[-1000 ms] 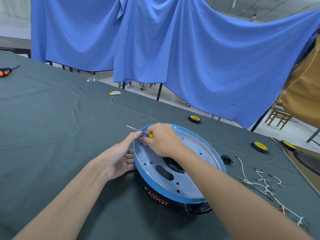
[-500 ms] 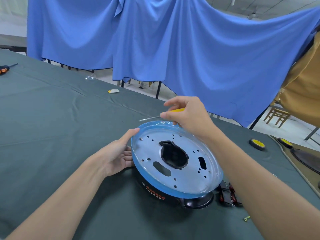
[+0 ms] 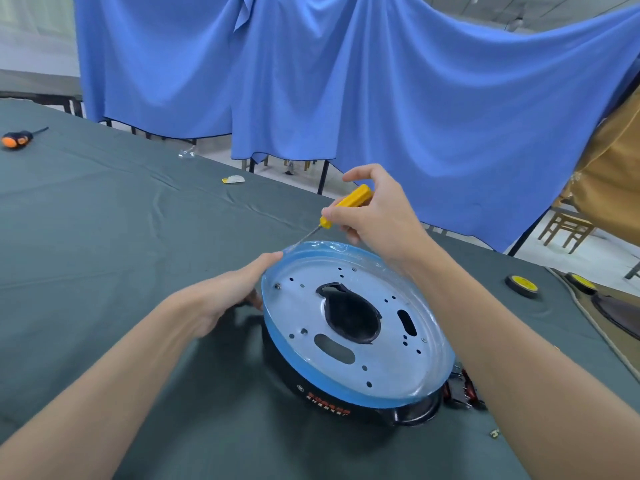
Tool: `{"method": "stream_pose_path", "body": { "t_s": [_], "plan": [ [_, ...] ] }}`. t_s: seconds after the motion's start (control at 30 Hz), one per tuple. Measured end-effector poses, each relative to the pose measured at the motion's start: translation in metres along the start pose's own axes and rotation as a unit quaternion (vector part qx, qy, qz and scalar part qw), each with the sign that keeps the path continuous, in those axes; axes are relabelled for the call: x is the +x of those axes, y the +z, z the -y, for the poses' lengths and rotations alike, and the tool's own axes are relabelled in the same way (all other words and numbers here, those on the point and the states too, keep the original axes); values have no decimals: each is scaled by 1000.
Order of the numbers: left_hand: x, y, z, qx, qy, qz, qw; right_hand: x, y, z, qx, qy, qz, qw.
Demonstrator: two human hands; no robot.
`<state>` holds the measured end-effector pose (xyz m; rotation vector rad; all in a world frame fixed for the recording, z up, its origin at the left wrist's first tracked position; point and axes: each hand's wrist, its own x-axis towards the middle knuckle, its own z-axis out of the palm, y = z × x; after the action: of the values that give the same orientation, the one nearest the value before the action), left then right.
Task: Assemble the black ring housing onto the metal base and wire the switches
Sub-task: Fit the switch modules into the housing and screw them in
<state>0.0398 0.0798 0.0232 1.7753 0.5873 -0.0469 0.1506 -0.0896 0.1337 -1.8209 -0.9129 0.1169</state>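
Leftmost, upper left on the desk (image 3: 104,237): one orange-and-black screwdriver (image 3: 15,139), well apart. Left of centre: left hand (image 3: 225,299) gripping the near-left rim of the metal base (image 3: 381,362), thumb on top, fingers curled under. Centre: round, silvery, blue-filmed at the rim, many holes, seated on the black ring housing (image 3: 311,393). Above: right hand (image 3: 377,216) pinching one yellow screwdriver (image 3: 349,202), tip at the far rim. Lower right, partly hidden by the forearm: red switches (image 3: 460,393). Far right: two yellow-hubbed wheels (image 3: 522,285).
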Motion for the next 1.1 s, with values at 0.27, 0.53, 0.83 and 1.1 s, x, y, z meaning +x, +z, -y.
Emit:
{"method": "stream_pose_path", "body": {
  "t_s": [0.27,0.53,0.83,1.1],
  "plan": [
    [-6,-7,4,52,-12,-3,999,-6,18,-2,-63,-46,2,997],
    [0,-6,14,46,36,-64,996,-11,36,-9,-118,-80,22,989],
    [-2,22,24,-106,223,-125,961,-12,44,-11,-158,-108,42,981],
    [1,20,30,-103,242,-115,958,-12,46,-11,-153,-120,45,980]
  ]
}}
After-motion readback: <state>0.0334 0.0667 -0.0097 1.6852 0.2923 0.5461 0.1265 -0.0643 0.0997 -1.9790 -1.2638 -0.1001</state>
